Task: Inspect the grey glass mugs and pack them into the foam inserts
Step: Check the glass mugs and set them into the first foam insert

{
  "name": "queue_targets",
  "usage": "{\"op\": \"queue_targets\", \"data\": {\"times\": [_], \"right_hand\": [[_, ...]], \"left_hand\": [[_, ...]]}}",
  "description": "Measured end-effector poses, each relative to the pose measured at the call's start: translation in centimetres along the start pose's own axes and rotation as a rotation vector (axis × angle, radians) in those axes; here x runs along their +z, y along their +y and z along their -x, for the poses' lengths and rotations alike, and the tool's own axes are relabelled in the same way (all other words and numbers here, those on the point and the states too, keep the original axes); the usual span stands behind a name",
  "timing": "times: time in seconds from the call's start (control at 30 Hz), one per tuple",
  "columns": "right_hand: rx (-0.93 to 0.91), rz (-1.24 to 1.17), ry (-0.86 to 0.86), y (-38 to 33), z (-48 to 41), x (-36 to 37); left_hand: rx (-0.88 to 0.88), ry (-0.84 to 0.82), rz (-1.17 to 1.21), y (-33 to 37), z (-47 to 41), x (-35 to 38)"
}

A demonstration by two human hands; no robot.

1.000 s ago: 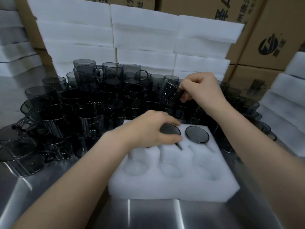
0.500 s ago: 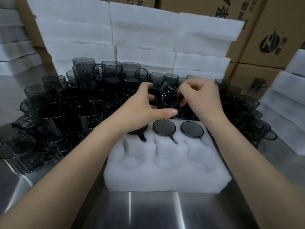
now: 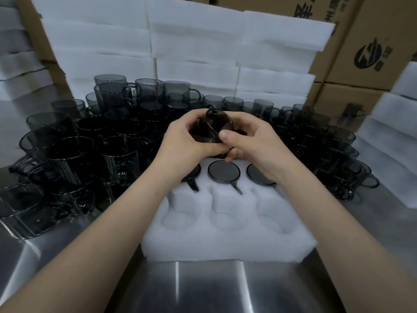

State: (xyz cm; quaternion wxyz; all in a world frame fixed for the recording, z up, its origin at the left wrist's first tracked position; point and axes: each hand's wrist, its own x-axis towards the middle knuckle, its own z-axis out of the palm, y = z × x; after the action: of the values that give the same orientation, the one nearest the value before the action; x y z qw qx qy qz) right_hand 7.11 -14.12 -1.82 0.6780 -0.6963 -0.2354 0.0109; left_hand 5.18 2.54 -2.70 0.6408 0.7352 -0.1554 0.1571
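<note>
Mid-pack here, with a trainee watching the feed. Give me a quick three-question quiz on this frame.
1. True or false: the near row of pockets in the foam insert is already filled.
2. The tilted mug is held by: A) one hand alone; B) both hands; C) nothing, it stands free.
3. Fill in: ___ packed mugs sit in the insert's far row.

Key:
1. False; those pockets are empty.
2. B; the left hand and right hand both grip it.
3. Three.
</note>
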Motion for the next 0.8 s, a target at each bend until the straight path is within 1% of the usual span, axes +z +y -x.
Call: {"op": "queue_targets", "data": {"times": [0.13,0.2,0.27,0.37,0.43,0.53,0.67,0.8], "right_hand": [[-0.011,0.046,0.040,-0.3,0.2,0.4],[-0.009,0.121,0.065,-0.5,0.4,0.7],[-0.004,0.189,0.106,-0.7,0.4,1.0],[0.013,0.194,0.191,-1.0,0.4,1.4],[0.028,0.148,0.225,-1.0,0.4,1.3],[0.070,0.001,0.217,-1.1,0.4,1.0],[0.141,-0.214,0.144,-1.1,0.3,0.5],[0.145,-0.324,0.027,-0.9,0.4,0.0]], "left_hand": [[0.038,-0.015,-0.055,0.1,0.2,0.0],[0.053,-0.041,-0.092,0.2,0.4,0.1],[0.060,-0.070,-0.121,0.3,0.5,0.2],[0.078,-0.072,-0.171,0.4,0.8,0.4],[0.096,-0.083,-0.197,0.6,1.0,0.6],[0.095,-0.101,-0.177,0.7,1.0,0.6],[0.074,-0.100,-0.080,0.5,0.7,0.4],[0.072,-0.072,0.010,0.1,0.5,0.0]]}}
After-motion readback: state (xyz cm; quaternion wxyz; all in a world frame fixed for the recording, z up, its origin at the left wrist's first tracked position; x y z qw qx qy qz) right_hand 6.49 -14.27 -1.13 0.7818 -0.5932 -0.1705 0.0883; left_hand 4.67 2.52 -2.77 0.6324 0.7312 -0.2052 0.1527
